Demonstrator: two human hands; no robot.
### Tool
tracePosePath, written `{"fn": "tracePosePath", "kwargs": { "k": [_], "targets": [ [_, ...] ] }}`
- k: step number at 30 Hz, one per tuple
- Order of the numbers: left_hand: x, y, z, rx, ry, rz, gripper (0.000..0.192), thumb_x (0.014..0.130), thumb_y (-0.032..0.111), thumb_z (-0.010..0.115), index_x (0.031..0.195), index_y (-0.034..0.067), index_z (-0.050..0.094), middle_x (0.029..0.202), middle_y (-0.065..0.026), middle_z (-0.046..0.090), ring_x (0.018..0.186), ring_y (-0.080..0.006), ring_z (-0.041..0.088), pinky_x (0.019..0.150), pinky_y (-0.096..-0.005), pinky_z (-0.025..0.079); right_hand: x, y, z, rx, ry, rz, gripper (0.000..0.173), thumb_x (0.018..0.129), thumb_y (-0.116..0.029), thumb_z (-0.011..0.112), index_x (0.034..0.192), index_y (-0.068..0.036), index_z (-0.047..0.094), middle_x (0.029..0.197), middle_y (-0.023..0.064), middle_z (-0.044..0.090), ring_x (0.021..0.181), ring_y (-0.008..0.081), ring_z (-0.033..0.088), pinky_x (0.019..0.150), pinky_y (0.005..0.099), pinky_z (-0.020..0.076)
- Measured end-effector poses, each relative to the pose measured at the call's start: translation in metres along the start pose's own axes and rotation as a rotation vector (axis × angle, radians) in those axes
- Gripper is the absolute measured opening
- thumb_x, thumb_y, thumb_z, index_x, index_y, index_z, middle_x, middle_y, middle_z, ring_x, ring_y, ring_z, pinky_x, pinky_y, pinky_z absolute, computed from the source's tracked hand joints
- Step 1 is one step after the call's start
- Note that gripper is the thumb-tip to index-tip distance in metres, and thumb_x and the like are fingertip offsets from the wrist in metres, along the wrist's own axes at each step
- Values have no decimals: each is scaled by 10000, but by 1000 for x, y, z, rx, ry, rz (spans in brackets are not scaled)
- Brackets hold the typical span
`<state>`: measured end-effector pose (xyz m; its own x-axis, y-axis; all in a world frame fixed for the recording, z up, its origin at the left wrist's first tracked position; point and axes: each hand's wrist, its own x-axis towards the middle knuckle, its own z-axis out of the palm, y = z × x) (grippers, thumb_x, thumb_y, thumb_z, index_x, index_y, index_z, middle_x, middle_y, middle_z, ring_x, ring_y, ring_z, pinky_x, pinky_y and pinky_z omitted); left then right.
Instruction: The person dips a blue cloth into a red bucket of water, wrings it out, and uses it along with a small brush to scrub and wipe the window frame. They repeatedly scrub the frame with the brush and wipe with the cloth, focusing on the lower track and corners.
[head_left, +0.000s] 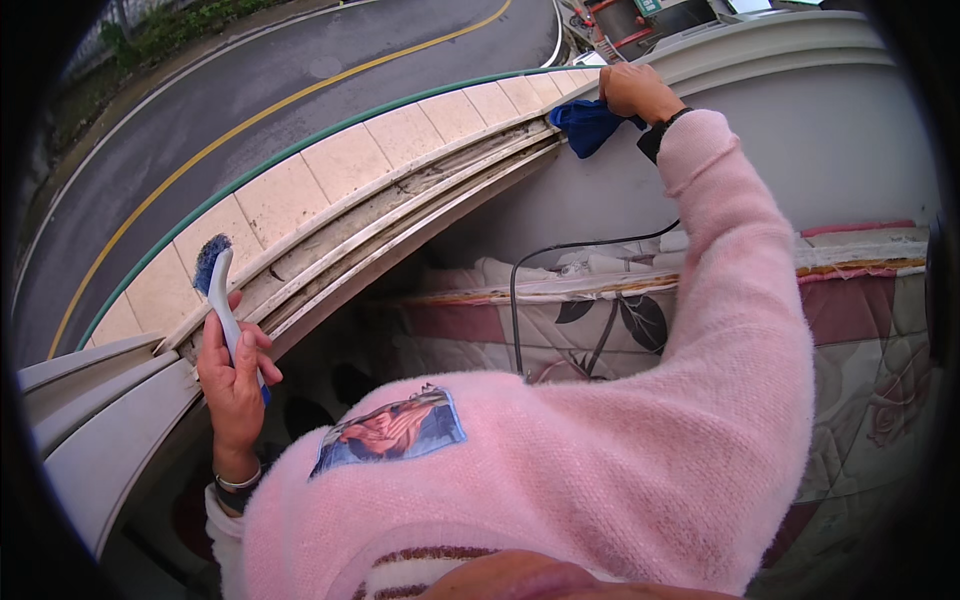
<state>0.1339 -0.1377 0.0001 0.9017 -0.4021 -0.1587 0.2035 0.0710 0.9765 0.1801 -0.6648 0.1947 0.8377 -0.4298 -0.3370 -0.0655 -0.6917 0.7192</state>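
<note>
My left hand (236, 367) grips the white handle of a scrub brush (219, 281). Its dark blue bristles are turned up and outward, over the tiled ledge outside. In my right hand (637, 91) is a bunched blue cloth (589, 126), held at the far right end of the window track (405, 191). The cloth hangs against the track and the window frame there. Dark dirt and grit lie along the track's grooves between the two hands. The cloth hides the track's end.
A tiled ledge (345, 157) with a green edge runs outside the track, with a road (247, 97) far below. Window frames (112, 442) stand at left, a grey panel (810, 142) at right. A black cable (515, 300) crosses before floral bedding (847, 300).
</note>
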Motion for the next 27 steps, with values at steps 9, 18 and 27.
{"fn": "tracePosePath", "kwargs": {
  "k": [9, 18, 27],
  "targets": [
    [1, 4, 2, 30, 23, -25, 422, 999, 187, 472, 1353, -32, 400, 805, -36, 562, 524, -32, 486, 479, -155, 392, 16, -45, 24, -144, 19, -115, 202, 822, -94, 560, 970, -52, 691, 984, 160, 695, 941, 292, 674, 790, 381, 518],
    [1, 6, 3, 19, 27, -26, 410, 999, 163, 455, 1352, -37, 394, 811, -34, 546, 533, -33, 482, 489, -154, 395, 13, -7, -2, 96, -89, -31, 236, 802, -105, 543, 972, -39, 691, 999, 184, 687, 985, 328, 656, 822, 407, 517],
    [1, 6, 3, 19, 19, -27, 409, 999, 162, 460, 1358, -20, 386, 831, -27, 535, 524, -31, 470, 485, -151, 384, 3, 10, 8, 153, -73, 16, 250, 827, -195, 545, 986, -70, 692, 1008, 171, 685, 990, 331, 647, 829, 397, 513]
  ]
}}
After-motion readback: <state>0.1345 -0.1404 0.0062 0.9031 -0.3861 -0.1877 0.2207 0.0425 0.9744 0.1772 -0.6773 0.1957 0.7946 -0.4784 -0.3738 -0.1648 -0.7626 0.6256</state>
